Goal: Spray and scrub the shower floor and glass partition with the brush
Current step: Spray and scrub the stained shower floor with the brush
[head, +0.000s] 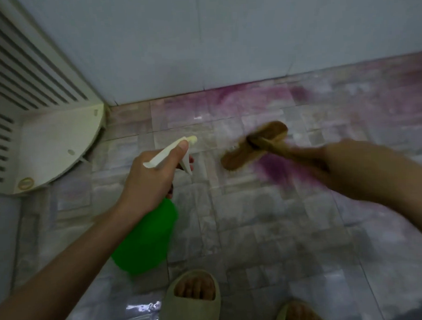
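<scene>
My left hand (150, 179) grips a green spray bottle (145, 237) by its neck, with the white trigger head (171, 150) pointing toward the far wall. My right hand (326, 164) holds the handle of a wooden scrub brush (255, 143), which is blurred by motion and sits low over the tiled shower floor (256, 218). Purple stains (275, 169) mark the tiles beside the brush, and a wider purple patch (250, 95) runs along the foot of the wall. The glass partition cannot be made out.
A white corner shelf (57, 147) sits low at the left beneath a slatted white panel (19, 59). A plain pale wall (224, 38) stands ahead. My feet in beige slippers (194, 298) are on the wet tiles at the bottom.
</scene>
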Action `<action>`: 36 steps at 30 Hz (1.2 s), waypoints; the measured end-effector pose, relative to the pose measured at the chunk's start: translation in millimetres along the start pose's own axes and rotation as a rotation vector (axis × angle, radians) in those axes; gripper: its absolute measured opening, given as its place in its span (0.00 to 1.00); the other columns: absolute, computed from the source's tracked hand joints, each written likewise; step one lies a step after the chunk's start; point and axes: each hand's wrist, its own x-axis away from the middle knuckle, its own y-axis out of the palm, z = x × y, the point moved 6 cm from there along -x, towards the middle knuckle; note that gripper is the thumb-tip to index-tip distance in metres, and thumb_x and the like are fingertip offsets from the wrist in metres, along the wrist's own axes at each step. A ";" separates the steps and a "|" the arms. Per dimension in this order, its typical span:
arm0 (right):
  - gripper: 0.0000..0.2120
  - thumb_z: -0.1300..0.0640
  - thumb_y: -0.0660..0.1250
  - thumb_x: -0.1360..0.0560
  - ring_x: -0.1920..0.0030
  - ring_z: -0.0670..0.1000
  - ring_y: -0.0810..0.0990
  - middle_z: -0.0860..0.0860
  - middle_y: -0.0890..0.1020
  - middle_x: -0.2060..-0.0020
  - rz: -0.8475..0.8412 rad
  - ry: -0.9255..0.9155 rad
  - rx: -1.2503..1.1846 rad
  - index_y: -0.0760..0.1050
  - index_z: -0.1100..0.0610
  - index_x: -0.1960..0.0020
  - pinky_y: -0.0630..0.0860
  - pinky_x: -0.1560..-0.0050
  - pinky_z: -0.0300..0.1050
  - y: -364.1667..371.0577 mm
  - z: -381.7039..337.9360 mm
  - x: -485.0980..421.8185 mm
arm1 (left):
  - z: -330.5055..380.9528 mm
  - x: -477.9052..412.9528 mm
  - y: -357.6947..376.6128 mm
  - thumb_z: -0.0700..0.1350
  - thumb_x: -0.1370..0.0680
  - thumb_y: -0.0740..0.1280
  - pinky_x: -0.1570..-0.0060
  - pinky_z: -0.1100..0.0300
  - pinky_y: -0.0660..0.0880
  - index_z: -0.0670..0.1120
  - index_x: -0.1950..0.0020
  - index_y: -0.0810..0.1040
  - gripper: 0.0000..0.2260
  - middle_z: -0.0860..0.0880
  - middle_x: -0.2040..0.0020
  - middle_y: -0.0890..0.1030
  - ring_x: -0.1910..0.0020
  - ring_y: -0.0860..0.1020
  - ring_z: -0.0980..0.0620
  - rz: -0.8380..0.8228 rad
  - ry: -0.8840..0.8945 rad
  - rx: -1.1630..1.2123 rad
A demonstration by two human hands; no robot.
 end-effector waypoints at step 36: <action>0.28 0.49 0.52 0.18 0.66 0.53 0.77 0.51 0.73 0.68 0.159 0.472 -0.346 0.42 0.31 0.27 0.79 0.60 0.50 107.1 77.5 117.3 | 61.7 8.1 147.9 0.56 0.19 0.63 0.75 0.63 0.73 0.56 0.54 0.85 0.12 0.48 0.57 0.88 0.80 0.73 0.55 -0.398 0.210 -0.011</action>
